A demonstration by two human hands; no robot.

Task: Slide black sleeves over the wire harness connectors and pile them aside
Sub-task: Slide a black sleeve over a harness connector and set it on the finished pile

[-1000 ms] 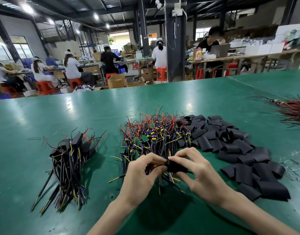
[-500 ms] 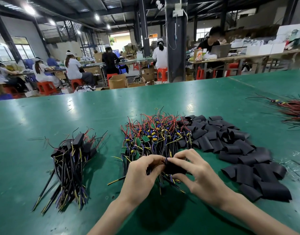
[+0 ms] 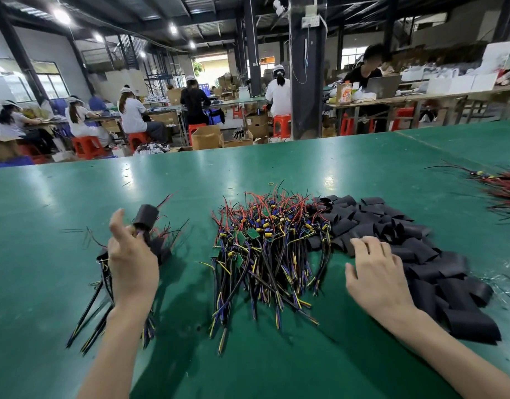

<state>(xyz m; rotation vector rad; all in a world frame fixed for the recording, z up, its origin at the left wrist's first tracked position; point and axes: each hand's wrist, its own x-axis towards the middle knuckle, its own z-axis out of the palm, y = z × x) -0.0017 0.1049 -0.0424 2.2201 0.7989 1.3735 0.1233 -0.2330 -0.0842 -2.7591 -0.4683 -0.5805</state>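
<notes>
My left hand (image 3: pixel 129 260) is raised over the finished pile (image 3: pixel 89 318) at the left. It holds a sleeved harness (image 3: pixel 145 216) upright at its fingertips, with one finger lifted straight; the grip itself is hidden behind the hand. The tangle of unsleeved harnesses (image 3: pixel 265 254), red, yellow and purple wires with small green boards, lies in the middle. To its right spreads the heap of flat black sleeves (image 3: pixel 426 254). My right hand (image 3: pixel 374 272) hovers with fingers spread over the heap's near left edge and holds nothing.
The green table (image 3: pixel 75 191) runs wide in every direction. Another bundle of red and black wires (image 3: pixel 504 188) lies at the far right edge. Beyond the table, people sit at other benches on red stools among cardboard boxes.
Both hands were together at the centre working a sleeve onto a harness. Now my left hand has carried the sleeved harness left over the finished pile, and my right hand has moved right to the sleeves.
</notes>
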